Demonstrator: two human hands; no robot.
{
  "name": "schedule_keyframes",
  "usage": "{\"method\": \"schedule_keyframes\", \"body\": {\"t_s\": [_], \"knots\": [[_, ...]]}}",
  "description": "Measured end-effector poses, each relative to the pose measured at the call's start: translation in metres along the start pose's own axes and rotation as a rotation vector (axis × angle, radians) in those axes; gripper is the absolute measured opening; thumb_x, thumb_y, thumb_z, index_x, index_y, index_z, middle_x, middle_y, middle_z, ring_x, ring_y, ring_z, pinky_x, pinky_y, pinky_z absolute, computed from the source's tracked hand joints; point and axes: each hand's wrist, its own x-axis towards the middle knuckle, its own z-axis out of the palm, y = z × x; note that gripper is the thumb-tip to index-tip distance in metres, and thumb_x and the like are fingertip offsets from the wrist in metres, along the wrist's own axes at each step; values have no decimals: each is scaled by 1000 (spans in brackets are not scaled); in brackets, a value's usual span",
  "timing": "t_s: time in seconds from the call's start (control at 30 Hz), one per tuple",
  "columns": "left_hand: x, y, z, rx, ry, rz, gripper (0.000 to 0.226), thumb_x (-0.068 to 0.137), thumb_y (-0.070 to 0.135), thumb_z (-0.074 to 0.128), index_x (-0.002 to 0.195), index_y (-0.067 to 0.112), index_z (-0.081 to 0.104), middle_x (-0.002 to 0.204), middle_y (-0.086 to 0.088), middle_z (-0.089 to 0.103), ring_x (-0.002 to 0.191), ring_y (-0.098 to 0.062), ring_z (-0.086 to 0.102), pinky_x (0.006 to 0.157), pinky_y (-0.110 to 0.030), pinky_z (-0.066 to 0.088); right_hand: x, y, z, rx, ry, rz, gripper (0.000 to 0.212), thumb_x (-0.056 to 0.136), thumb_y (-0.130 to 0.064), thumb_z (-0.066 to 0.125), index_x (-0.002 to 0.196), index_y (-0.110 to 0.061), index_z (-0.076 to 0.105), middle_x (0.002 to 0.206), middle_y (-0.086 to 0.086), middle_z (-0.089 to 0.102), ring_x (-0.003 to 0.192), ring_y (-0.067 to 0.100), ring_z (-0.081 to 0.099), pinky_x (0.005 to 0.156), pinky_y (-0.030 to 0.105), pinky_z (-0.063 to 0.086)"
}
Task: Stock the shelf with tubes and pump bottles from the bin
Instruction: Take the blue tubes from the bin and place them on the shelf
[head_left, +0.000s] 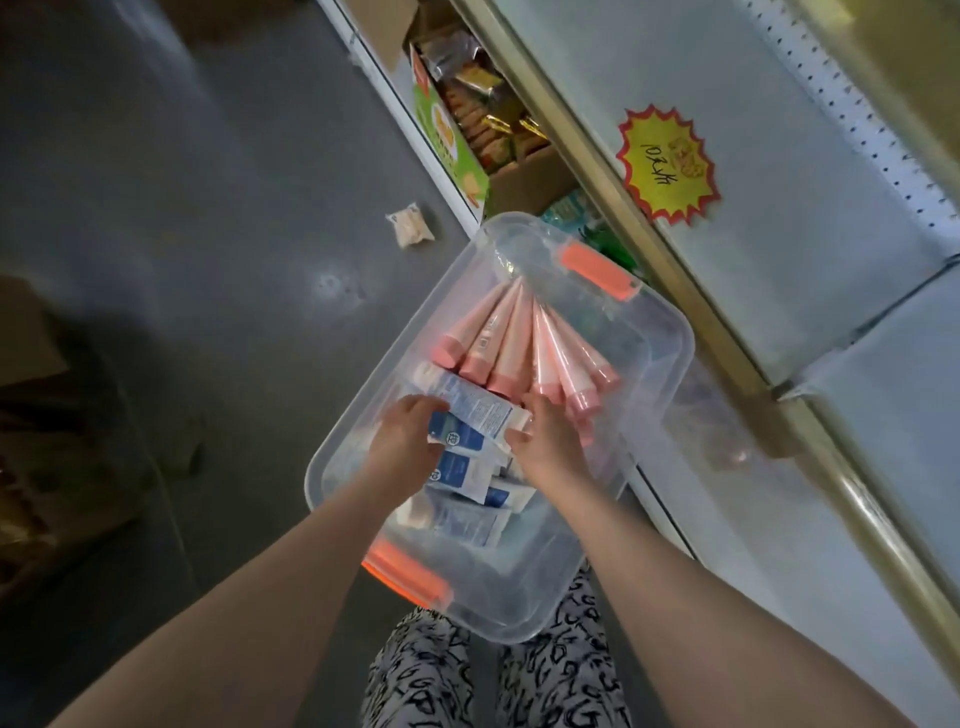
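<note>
Grey floor (182, 208), clear bin (639, 332) beside pale shelf (779, 156) — left hand (410, 441), right hand (545, 441) fingers both grip blue-white tube (475, 413).

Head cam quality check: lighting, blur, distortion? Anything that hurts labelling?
Head view: dim overall, and the floor at the left is nearly black, with one small glare spot. The wide angle slightly bows the shelf edge. The left hand, the right hand and the blue-and-white tubes are fairly sharp, but the print is unreadable. The pink tubes are a bit soft, and the clear bin walls are hazy.

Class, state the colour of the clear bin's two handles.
Orange handles, best seen in the head view.
</note>
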Motion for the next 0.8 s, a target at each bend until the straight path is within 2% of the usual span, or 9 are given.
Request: {"method": "schedule_keyframes", "body": {"t_s": [0.13,0.2,0.3,0.4,0.5,0.6,0.73,0.8], "knots": [[7,-7,10,278,-46,37,53,87,19,63,137,22,45,140,1,48,132,-22,38,112,-33,29,11,-4,17,-11,-3,39,50,86,-20,71,130,-13,48,132,7,52,120,23,52,97,29,40],[6,-7,10,390,-78,28,57,88,29,64,139,26,40,138,3,50,129,-23,39,108,-35,33,13,-6,18,13,33,76,51,83,-21,75,127,-12,51,130,6,55,120,22,53,94,26,39],[2,-4,11,506,-170,-4,54,86,42,64,133,25,45,131,0,51,119,-25,43,99,-36,38,13,-10,11,74,46,159,45,81,-20,77,122,-12,59,121,1,61,114,20,56,83,20,35],[-2,-4,17,430,-208,-40,51,86,34,66,130,22,46,128,-5,48,114,-26,47,97,-36,40,13,-13,1,110,44,144,39,81,-23,77,116,-11,66,113,0,68,101,19,63,82,23,45],[-7,-2,20,395,-223,-35,43,86,22,63,124,17,43,125,-6,52,111,-26,51,93,-35,40,14,-15,-15,252,117,88,22,84,-22,73,104,-13,71,95,-6,69,84,11,63,79,26,51],[-13,1,18,377,-229,-52,45,87,19,60,127,13,40,126,-8,48,111,-28,50,93,-36,41,12,-17,-35,364,173,39,2,89,-22,67,88,-20,66,88,-9,68,82,9,64,83,37,56],[-19,8,12,257,-215,-122,44,91,22,54,131,11,39,126,-12,41,110,-33,53,90,-37,42,12,-25,-58,436,342,-76,10,95,-18,58,86,-23,54,83,-16,60,84,12,62,73,32,56],[-22,11,7,163,-210,-112,46,89,21,58,130,11,40,127,-11,42,110,-33,54,88,-35,42,15,-30,-64,408,403,-120,12,96,-19,56,86,-25,52,86,-12,61,86,16,65,69,35,58]]}}
